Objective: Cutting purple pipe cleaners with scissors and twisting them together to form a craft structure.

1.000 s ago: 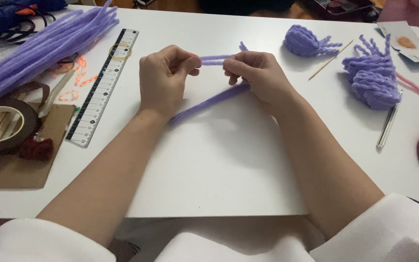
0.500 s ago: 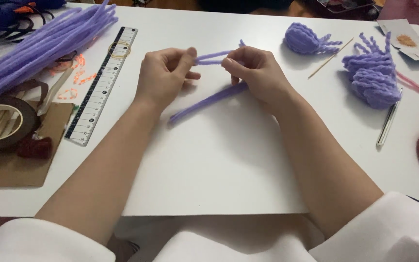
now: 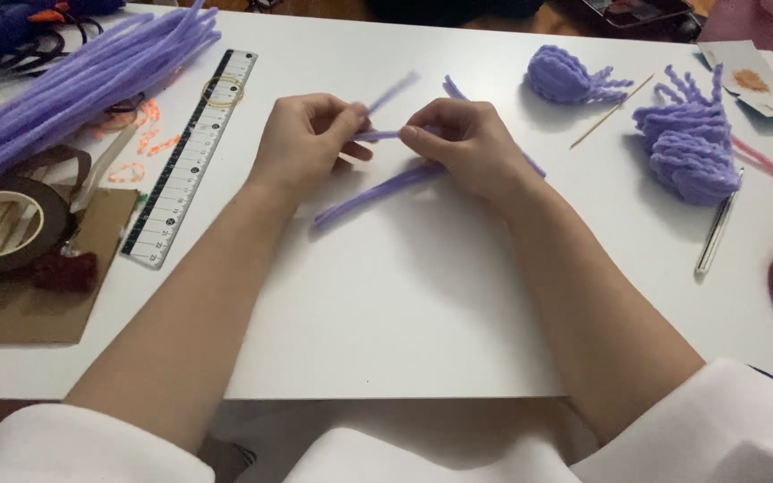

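White tabletop [image 3: 404, 295] spreads under my arms; my left hand [image 3: 306, 143] and right hand [image 3: 467, 148] both pinch one purple pipe cleaner [image 3: 378, 188] just above its middle, ends sticking out. Beside my left hand lies a ruler [image 3: 185, 170]; purple twisted shapes [image 3: 686, 139] sit to my right

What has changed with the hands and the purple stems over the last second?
Both hands, left hand and right hand, keep pinching the purple pipe cleaners. The left grip has turned a short free end up, so it now points away to the right. The ruler, tape roll and finished purple pieces stayed put.
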